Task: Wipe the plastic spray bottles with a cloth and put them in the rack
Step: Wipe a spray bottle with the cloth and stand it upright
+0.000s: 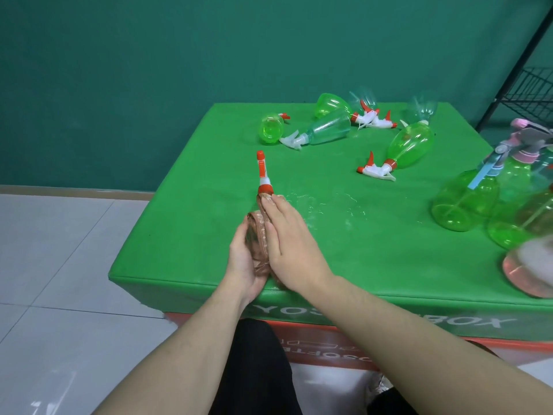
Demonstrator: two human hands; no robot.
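A clear, brownish-looking spray bottle (256, 235) with an orange and white sprayer head (262, 172) lies tilted away from me over the near left part of the green table top (185, 229). My left hand (243, 263) cups its base from the left, fingers curled round it. My right hand (291, 242) lies flat along the bottle's right side, fingers straight and reaching up to the neck. I cannot make out a cloth. The black wire rack (531, 88) stands beyond the table's far right corner.
Several green and clear spray bottles (410, 148) lie on their sides at the back of the table. Green bottles with pink heads (466, 202) and a pink bottle (529, 265) stand at the right edge. Shiny streaks (323, 205) mark the table right of my hands.
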